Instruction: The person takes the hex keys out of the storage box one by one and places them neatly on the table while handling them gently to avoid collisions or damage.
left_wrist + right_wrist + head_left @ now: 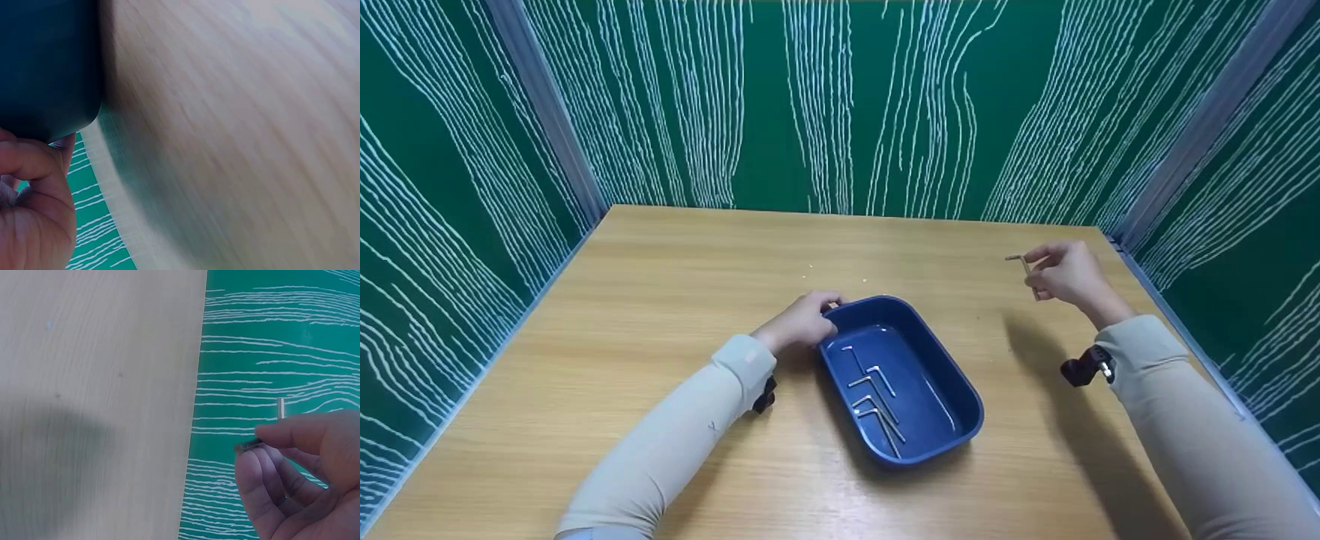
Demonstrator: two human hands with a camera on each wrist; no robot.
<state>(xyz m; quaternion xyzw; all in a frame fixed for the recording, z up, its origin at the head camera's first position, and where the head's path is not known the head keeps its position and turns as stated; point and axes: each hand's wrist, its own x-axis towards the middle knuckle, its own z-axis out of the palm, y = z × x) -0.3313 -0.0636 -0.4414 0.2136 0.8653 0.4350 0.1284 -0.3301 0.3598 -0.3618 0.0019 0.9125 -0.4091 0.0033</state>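
A deep blue rectangular tray (971, 420) sits at an angle in the middle of the wooden table, with several L-shaped hex keys (877, 401) lying inside along its left side. My left hand (808, 319) grips the tray's far left corner; the left wrist view shows the fingers (28, 160) bent at the tray's dark wall (50, 67). Held above the table to the right of the tray, one more hex key (1015, 258) is pinched between thumb and fingers of my right hand (1065, 274). In the right wrist view its short arm (280, 408) sticks up past the fingers.
The wooden table (697, 277) ends at green walls (765, 105) with white wavy lines at the back and both sides. A few tiny pale specks lie on the tabletop behind the tray. Grey posts (547, 105) stand at the back corners.
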